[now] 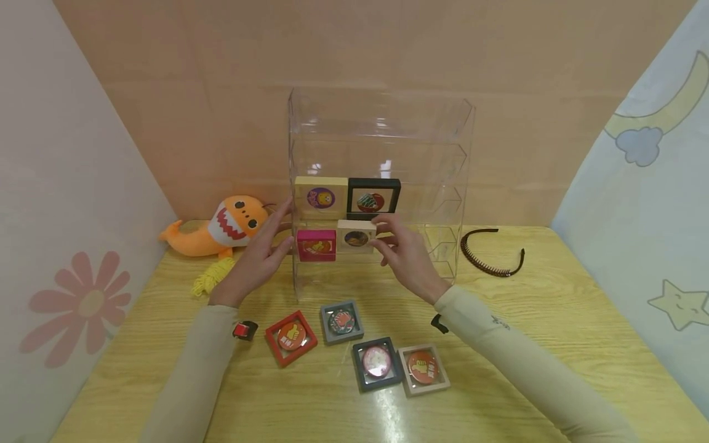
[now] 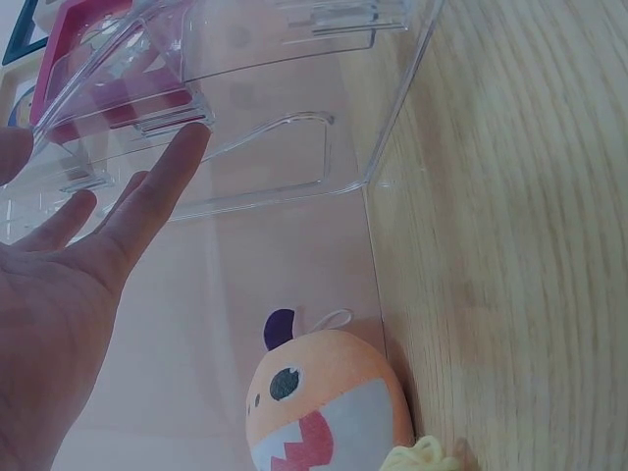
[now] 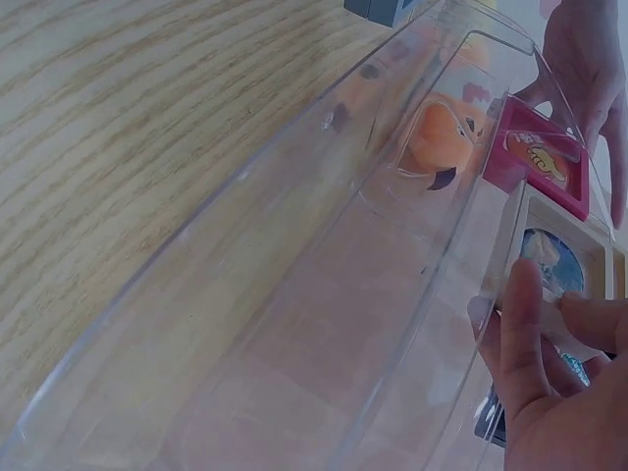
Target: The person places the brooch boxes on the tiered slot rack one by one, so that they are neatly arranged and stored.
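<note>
A: Closest stuff?
B: Yellowish wood-grain table [image 1: 310, 406], shiny glare up front, with four frames [image 1: 378, 363] flat on top.
A: And hands?
B: Pinching the cream frame [image 1: 356, 237] with the right hand [image 1: 408, 255], at the clear rack [image 1: 376, 133], just right of the pink frame [image 1: 317, 246]. Holding the left hand [image 1: 257, 258] spread by the rack's left side.
A: Way back?
B: Peachy backdrop [image 1: 376, 43] between pale walls [image 1: 66, 154], with flower [image 1: 90, 303] left, moon [image 1: 664, 123] and star [image 1: 680, 304] right.

Beneath the right hand [image 1: 408, 255] I see a wood-grain table [image 1: 299, 406] catching glare [image 1: 389, 418]; beyond that hand, a peach backdrop [image 1: 376, 43]; to its right, a pale wall [image 1: 626, 209] with moon [image 1: 678, 112], cloud [image 1: 639, 146] and star [image 1: 680, 304].
</note>
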`<state>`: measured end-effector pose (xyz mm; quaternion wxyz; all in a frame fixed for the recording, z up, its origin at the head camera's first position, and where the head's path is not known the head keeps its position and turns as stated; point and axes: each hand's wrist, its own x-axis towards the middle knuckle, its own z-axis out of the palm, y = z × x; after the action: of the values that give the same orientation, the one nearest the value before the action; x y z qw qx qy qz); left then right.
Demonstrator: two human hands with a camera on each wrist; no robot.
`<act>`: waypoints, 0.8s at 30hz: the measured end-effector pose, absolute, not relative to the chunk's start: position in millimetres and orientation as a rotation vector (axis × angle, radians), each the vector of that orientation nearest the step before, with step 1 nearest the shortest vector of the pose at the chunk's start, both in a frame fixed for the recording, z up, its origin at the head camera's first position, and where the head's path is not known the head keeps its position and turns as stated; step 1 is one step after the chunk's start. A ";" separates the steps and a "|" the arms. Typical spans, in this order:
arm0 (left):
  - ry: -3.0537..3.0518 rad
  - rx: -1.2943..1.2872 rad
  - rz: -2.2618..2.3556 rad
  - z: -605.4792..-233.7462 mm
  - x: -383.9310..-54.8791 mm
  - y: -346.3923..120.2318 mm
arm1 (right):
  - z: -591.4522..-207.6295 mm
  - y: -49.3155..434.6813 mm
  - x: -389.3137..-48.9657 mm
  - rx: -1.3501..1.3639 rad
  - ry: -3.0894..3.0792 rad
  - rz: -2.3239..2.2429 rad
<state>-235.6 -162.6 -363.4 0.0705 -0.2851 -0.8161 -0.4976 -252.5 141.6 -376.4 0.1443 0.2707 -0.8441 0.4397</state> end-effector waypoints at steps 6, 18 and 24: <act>-2.452 -0.859 -1.512 -366.1 -236.8 -162.7 | -381.2 141.0 -253.1 0.768 -2.475 1.243; -2.434 -0.865 -1.542 -369.3 -239.4 -162.9 | -385.3 140.6 -252.8 0.752 -2.515 1.244; -2.437 -0.865 -1.528 -368.4 -239.3 -163.7 | -385.4 140.9 -252.8 0.752 -2.506 1.216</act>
<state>-239.3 -163.7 -368.4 0.0689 -0.2871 -0.8094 -0.5076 -252.8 140.9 -385.4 0.1278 0.2586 -0.8615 0.4179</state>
